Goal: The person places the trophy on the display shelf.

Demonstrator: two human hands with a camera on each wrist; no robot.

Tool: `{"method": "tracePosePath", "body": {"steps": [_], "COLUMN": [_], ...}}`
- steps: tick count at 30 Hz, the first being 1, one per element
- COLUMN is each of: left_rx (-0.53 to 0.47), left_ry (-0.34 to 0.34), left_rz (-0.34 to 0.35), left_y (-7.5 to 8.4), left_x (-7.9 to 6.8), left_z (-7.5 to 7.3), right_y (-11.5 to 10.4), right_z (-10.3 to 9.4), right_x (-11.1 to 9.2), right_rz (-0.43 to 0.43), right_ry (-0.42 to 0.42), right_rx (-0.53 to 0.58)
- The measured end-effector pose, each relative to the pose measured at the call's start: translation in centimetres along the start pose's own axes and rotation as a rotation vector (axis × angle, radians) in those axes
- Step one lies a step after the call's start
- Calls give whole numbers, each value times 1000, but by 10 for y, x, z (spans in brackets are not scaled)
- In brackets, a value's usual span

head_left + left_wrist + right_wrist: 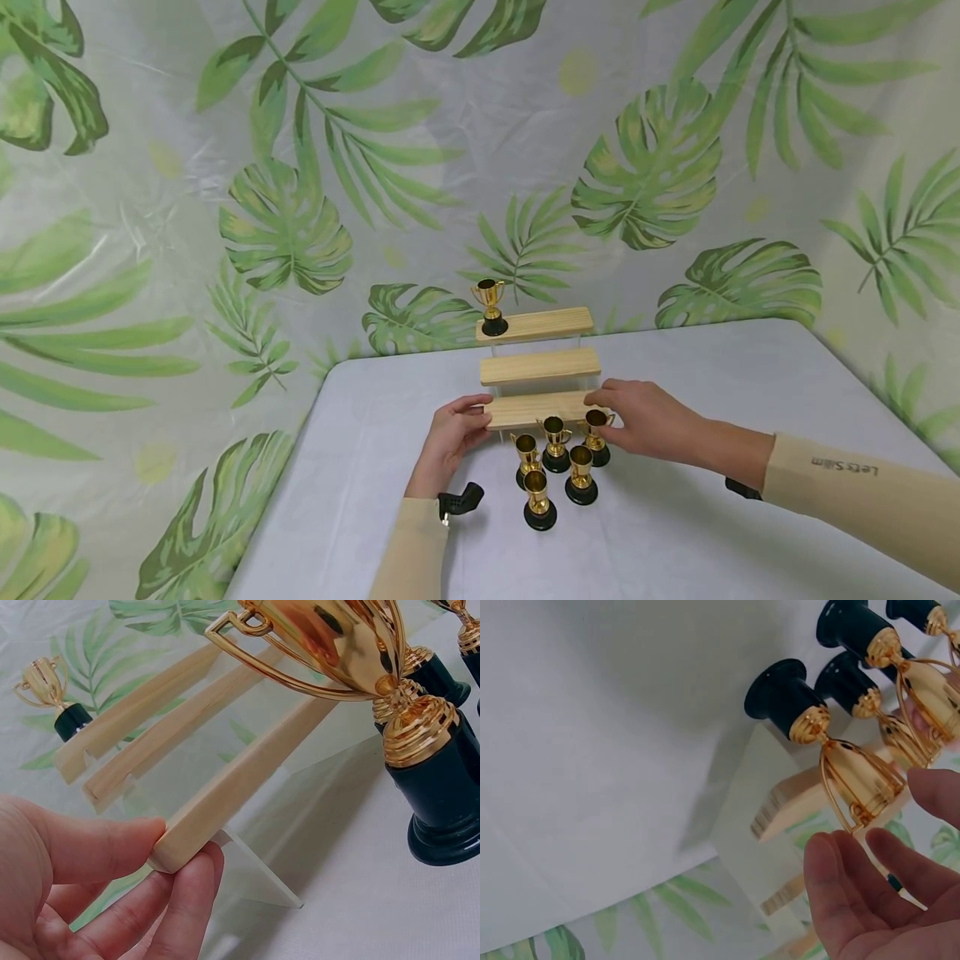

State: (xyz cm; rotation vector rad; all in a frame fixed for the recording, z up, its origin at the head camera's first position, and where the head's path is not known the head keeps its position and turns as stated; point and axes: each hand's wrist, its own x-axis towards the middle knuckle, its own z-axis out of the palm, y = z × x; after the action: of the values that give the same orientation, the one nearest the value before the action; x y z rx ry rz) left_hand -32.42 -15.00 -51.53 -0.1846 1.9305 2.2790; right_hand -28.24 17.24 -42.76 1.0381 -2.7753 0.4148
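Observation:
A three-tier display stand with wooden shelves [542, 367] and clear side panels is at the middle of the table. My left hand [453, 437] pinches the left end of its lowest shelf [225, 799], thumb on top and fingers beneath. My right hand [651, 419] is at the right end of that shelf, fingers and thumb spread about a small gold trophy cup [862, 776] on a black base. Its fingertips [826, 859] are right by the cup's rim and handle, with a gap between fingers and thumb. Several more trophy cups [538, 500] stand upright before the stand.
One trophy cup [491, 307] stands at the left end of the top shelf [551, 323]. A white cloth covers the table [720, 517]. Behind it hangs a leaf-patterned curtain [525, 150], close to the table's back edge. Black camera mounts [461, 498] are on the wrists.

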Motion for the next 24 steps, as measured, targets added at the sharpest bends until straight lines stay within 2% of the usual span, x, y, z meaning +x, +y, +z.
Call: {"method": "tracePosePath", "body": {"steps": [18, 24], "left_rx": [18, 9], "left_ry": [20, 17], "left_rz": [-5, 14], "left_y": [1, 0], "left_x": [-1, 0], "left_z": [0, 1], "right_y": [1, 2], "right_z": [10, 14], "right_x": [1, -1], "right_rz": [-1, 3], "right_ry": [17, 35], "right_rx": [2, 9]}}
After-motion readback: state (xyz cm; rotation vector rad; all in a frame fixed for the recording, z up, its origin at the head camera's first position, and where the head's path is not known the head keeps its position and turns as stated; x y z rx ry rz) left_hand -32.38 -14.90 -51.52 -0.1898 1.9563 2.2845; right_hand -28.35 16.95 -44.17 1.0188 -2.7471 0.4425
